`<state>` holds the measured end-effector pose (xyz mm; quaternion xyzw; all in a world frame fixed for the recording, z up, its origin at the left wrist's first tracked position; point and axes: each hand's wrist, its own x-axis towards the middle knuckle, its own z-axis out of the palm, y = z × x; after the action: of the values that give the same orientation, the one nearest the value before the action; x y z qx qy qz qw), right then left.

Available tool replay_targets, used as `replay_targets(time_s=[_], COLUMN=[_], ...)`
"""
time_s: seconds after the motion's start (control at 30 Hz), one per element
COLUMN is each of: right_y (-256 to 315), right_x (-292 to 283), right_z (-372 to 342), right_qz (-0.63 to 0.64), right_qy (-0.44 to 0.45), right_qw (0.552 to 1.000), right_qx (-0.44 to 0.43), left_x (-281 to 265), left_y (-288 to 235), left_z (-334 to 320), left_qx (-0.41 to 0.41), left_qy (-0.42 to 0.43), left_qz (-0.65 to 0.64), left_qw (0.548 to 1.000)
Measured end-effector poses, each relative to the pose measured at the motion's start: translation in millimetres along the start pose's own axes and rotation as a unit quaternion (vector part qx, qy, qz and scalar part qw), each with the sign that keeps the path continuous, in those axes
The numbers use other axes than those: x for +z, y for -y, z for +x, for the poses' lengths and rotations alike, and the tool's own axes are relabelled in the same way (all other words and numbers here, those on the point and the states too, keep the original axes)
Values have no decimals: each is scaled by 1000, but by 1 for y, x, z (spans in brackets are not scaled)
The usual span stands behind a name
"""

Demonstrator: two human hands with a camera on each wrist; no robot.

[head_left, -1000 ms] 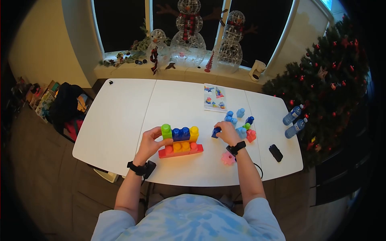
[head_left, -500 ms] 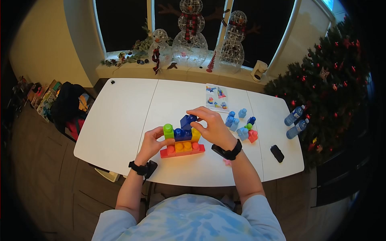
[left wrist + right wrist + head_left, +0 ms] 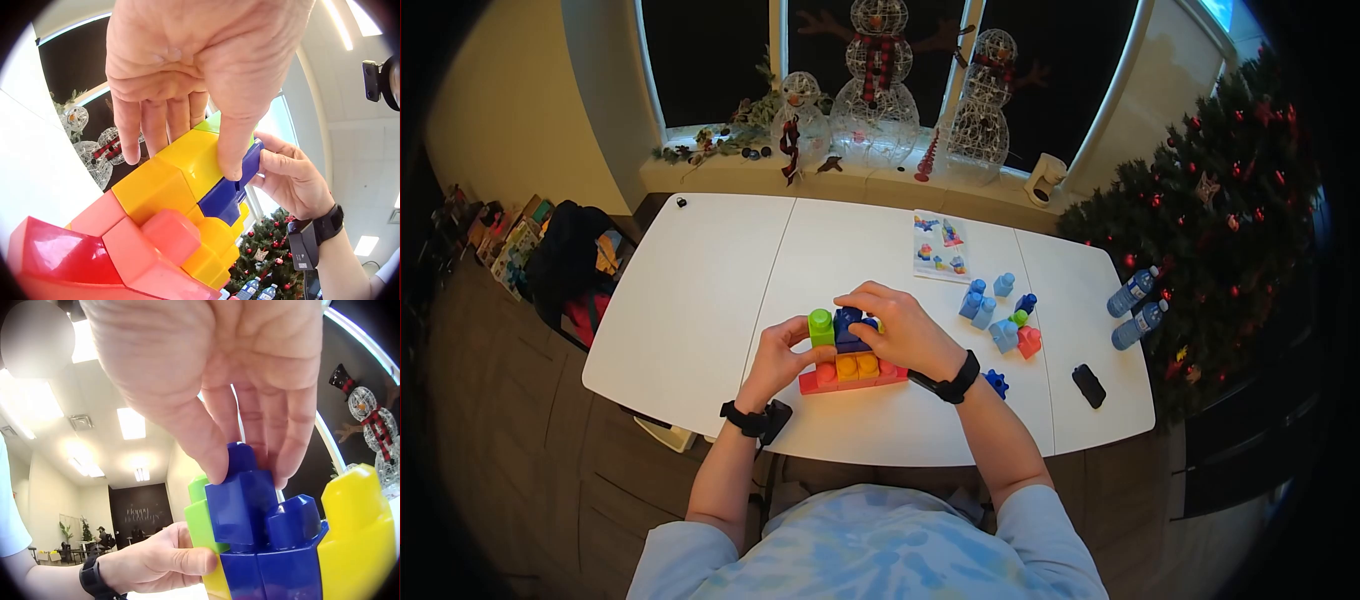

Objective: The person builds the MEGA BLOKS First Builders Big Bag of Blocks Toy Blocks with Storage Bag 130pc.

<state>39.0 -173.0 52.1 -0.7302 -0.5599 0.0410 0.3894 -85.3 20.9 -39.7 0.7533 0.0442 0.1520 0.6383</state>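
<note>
A stack of toy building blocks stands on the white table, with a long red base [image 3: 812, 384], orange blocks [image 3: 857, 367] over it and a green block [image 3: 821, 327] at its upper left. My left hand [image 3: 778, 362] grips the stack's left end, thumb on a yellow block [image 3: 195, 159] and fingers behind. My right hand [image 3: 912, 335] pinches a small dark blue block [image 3: 240, 506] by its stud. This block sits low over the wide dark blue block [image 3: 289, 572], between the green block and a bare blue stud. A yellow block [image 3: 356, 531] rises at the right end.
Right of the stack lie several light blue blocks [image 3: 1004, 335], a red block [image 3: 1029, 342] and a blue gear-shaped piece [image 3: 996, 384]. A picture sheet [image 3: 941, 247] lies farther back. A phone [image 3: 1088, 385] and two water bottles [image 3: 1138, 325] are at the right.
My right hand has carried the small dark blue block from the right side of the table leftward and down onto the stack's top. My left hand keeps its grip on the stack.
</note>
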Motion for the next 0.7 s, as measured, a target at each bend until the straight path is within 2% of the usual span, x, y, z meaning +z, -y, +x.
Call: replay_targets(time_s=[0.7], right_y=[-9], right_x=[12], right_z=[-2], right_qz=[7], right_qy=[-5], right_qw=[1000], right_qx=[-2], left_x=[2], left_y=[-1], left_z=[1], left_qx=[-9], left_qy=[-3], left_qz=[16], left_qw=[1000])
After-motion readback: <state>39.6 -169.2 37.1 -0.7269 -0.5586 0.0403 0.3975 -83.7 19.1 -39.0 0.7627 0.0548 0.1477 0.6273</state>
